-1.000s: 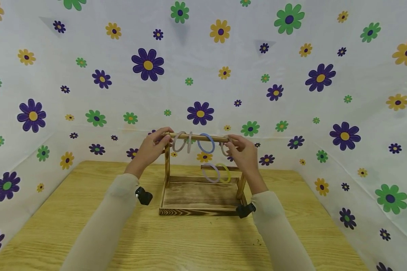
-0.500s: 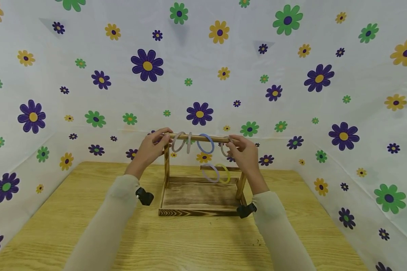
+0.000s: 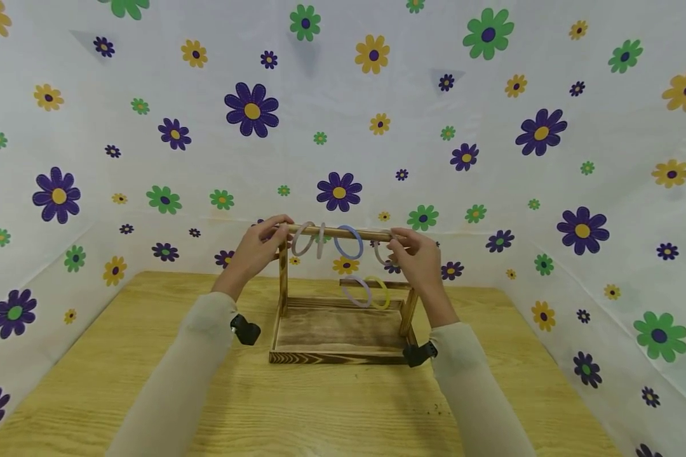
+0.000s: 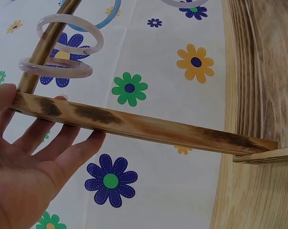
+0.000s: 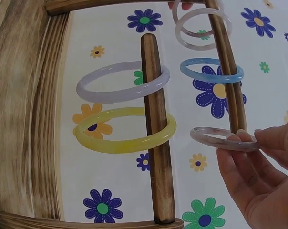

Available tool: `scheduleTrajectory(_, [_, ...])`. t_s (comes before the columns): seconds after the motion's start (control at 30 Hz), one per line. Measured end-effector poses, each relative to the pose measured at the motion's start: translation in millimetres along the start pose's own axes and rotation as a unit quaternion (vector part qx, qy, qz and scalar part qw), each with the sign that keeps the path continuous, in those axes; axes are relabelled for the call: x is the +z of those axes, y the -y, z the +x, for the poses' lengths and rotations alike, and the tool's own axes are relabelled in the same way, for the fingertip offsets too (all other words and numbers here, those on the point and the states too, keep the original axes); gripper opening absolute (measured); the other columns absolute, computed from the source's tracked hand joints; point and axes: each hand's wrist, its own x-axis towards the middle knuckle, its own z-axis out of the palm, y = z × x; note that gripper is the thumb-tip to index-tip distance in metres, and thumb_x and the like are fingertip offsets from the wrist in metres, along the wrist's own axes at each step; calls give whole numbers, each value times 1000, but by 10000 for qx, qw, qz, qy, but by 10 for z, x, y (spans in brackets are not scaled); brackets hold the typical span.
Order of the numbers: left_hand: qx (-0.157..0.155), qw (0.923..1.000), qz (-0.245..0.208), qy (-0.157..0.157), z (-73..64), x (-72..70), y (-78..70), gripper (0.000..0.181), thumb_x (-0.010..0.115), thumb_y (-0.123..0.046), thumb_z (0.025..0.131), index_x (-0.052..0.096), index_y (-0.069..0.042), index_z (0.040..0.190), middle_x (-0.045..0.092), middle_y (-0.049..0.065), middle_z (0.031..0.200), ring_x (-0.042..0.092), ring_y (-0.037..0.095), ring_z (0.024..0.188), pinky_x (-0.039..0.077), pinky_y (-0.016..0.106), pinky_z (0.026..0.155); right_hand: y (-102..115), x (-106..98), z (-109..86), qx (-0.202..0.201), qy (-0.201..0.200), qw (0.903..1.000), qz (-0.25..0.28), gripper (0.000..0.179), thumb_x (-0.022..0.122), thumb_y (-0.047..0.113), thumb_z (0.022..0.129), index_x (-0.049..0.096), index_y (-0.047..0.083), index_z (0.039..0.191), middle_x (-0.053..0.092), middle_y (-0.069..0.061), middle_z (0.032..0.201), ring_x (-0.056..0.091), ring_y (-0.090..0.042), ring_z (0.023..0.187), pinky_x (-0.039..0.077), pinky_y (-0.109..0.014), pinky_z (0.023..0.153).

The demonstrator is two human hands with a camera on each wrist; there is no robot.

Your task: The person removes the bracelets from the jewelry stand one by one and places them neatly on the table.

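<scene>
A wooden bangle stand (image 3: 343,358) stands on the table, its top rod (image 3: 371,235) running between my hands. My left hand (image 3: 257,251) grips the upper left corner, with fingers around the upright post (image 4: 149,126) where the rod joins it. At the rod's free right end, my right hand (image 3: 422,261) pinches a translucent greyish-pink bangle (image 5: 210,141) between thumb and fingers; the fingertips hide part of the rod's end. Farther left on the rod hang a blue bangle (image 5: 213,78) and two pale bangles, one (image 4: 53,74) close to the post and another (image 4: 73,49) beside it.
A lower, shorter arm (image 5: 163,191) of the stand carries a lavender bangle (image 5: 106,98) and a yellow bangle (image 5: 120,147). The stand's base is a shallow tray (image 3: 337,327). Flowered white sheeting (image 3: 343,152) rises behind and beside the wooden table (image 3: 297,406).
My right hand has shifted slightly to the right with the pinched bangle, showing a little more of the rod's end. My left hand keeps its grip on the corner.
</scene>
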Motion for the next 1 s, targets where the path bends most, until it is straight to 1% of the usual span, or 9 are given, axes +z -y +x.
scheduleTrajectory(0.1, [-14, 10000, -16, 1, -5, 18, -11, 42, 43, -40, 111, 55, -15, 144, 63, 24, 125, 65, 40, 121, 53, 59, 101, -16, -29, -5, 76, -19, 9999, 78, 31, 65, 11, 101, 69, 4, 130, 75, -26, 109, 76, -27, 78, 58, -23, 66])
scheduleTrajectory(0.17, [1, 10000, 16, -42, -5, 33, -16, 42, 43, -39, 111, 55, -15, 144, 64, 24, 125, 65, 41, 120, 55, 57, 99, -25, -49, -9, 76, -49, 9999, 65, 31, 65, 11, 101, 70, 3, 130, 75, -26, 109, 75, -20, 75, 60, -26, 67])
scheduleTrajectory(0.23, [39, 9999, 103, -112, -1, 51, -16, 41, 43, -40, 111, 56, -17, 143, 65, 22, 125, 66, 40, 119, 57, 52, 94, -30, -70, -14, 65, -70, 9999, 36, 31, 65, 11, 101, 69, 3, 131, 75, -26, 110, 76, -18, 74, 60, -29, 68])
scheduleTrajectory(0.37, [190, 9989, 312, -287, 16, 81, -3, 40, 43, -40, 111, 57, -18, 142, 68, 19, 123, 68, 38, 115, 55, 44, 84, -41, -95, -18, 86, -67, 9999, 7, 31, 64, 12, 102, 69, 5, 132, 75, -25, 110, 77, -29, 81, 60, -24, 69])
scheduleTrajectory(0.47, [233, 9980, 438, -400, 23, 91, 10, 39, 43, -40, 111, 58, -19, 141, 69, 19, 122, 70, 36, 112, 53, 41, 81, -45, -104, -18, 115, -33, 9999, -22, 31, 62, 13, 103, 68, 5, 133, 75, -25, 111, 76, -37, 87, 60, -25, 70])
scheduleTrajectory(0.6, [206, 9980, 439, -413, 23, 90, 18, 39, 42, -39, 111, 58, -19, 141, 69, 19, 122, 70, 36, 112, 52, 39, 79, -57, -124, -22, 167, -82, 9998, -73, 31, 63, 12, 103, 69, 6, 133, 75, -25, 110, 76, -37, 88, 61, -26, 72])
scheduleTrajectory(0.73, [215, 9982, 423, -363, 28, 84, 23, 39, 42, -39, 112, 58, -19, 141, 69, 20, 121, 71, 36, 112, 52, 39, 78, -75, -163, -32, 239, -109, 9996, -101, 31, 62, 12, 104, 68, 6, 134, 75, -25, 111, 77, -22, 81, 61, -22, 73])
scheduleTrajectory(0.83, [209, 9981, 462, -348, 30, 78, 29, 39, 42, -40, 111, 57, -21, 141, 70, 18, 119, 71, 32, 109, 53, 38, 78, -88, -203, -35, 245, -94, 9996, -55, 32, 62, 12, 104, 67, 4, 134, 75, -26, 111, 73, -10, 75, 61, -23, 74])
scheduleTrajectory(1.0, [185, 9984, 416, -337, 9, 72, 20, 38, 41, -40, 112, 56, -22, 142, 69, 18, 119, 70, 30, 105, 53, 40, 75, -120, -282, -30, 189, -85, 9997, -135, 32, 60, 11, 104, 67, 4, 135, 74, -26, 111, 69, -3, 73, 61, -22, 73])
